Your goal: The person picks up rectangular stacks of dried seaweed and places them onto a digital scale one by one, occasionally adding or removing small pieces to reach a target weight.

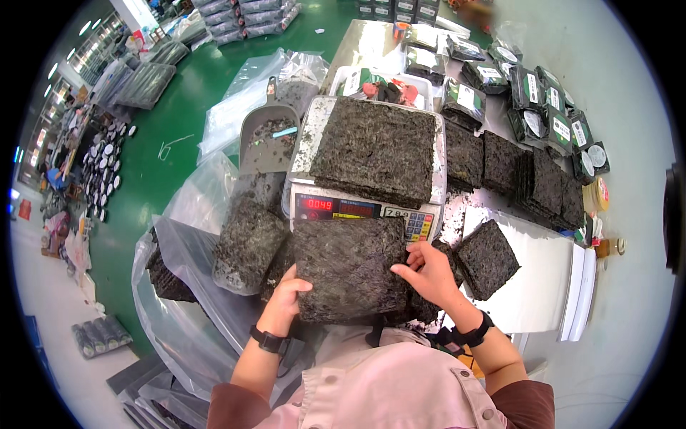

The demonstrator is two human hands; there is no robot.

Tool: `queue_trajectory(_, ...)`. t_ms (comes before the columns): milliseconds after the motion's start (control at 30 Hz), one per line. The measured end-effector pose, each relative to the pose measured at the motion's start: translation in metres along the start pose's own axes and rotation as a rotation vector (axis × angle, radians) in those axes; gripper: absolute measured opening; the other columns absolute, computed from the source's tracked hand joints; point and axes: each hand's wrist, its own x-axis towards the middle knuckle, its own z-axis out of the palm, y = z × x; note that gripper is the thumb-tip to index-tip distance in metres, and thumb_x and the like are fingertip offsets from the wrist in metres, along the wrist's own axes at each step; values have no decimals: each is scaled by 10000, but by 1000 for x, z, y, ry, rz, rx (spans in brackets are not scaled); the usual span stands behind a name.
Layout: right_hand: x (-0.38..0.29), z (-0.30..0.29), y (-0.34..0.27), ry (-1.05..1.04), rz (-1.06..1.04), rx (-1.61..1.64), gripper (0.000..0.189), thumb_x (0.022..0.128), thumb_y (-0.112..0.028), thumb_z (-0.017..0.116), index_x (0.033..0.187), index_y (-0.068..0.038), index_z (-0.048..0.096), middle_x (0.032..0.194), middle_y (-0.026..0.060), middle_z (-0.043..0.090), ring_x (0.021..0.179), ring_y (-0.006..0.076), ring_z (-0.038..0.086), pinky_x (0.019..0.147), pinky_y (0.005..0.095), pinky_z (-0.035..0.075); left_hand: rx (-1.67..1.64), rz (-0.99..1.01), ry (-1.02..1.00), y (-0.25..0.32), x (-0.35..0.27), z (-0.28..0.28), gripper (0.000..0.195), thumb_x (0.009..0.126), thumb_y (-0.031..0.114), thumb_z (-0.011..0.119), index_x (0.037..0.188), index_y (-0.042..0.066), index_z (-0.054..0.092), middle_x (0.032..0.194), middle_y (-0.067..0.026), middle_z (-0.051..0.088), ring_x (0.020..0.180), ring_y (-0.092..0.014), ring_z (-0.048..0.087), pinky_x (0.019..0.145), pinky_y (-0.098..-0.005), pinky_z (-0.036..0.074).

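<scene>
My left hand (pixel 289 297) holds a thick, dark sheet stack of dried seaweed (pixel 348 273) at its left edge, thumb on the front face. My right hand (pixel 431 273) is at the stack's right edge, its thumb over the face and its fingers curled and apart outside the edge. Just beyond is a digital scale (pixel 297 198) with lit red digits and a keypad, partly covered by the held stack. Another squared seaweed stack (pixel 375 150) lies on the scale's pan. Beside my right hand, a smaller seaweed stack (pixel 489 260) rests on a white surface.
Left of the scale are a grey dustpan (pixel 268 134) with crumbs and a clear plastic bag (pixel 249 246) of seaweed. Several seaweed piles (pixel 501 161) line the right side, below labelled packs (pixel 525 88). Behind the scale stands a white tray (pixel 426 88). A large plastic bag (pixel 185 257) hangs at left.
</scene>
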Motion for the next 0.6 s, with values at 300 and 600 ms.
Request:
queue_trajectory(300,-19,15,43,22,220,284,295,718,-135,758,861,-10,531,794,14,528,657,78,513,595,221,445,166,-69,36,-12,4,-2,706,563,16,612,1240,-29,418,1143,-149,557,1028,-288,563,896,-390,474)
queue_trajectory(600,-13,3,38,-249,287,860,167,807,-118,669,900,8,611,880,-1,608,790,69,518,722,239,422,-35,27,-103,-33,13,-18,873,706,529,689,1302,-25,373,1250,-149,503,1123,-261,515,956,-383,433)
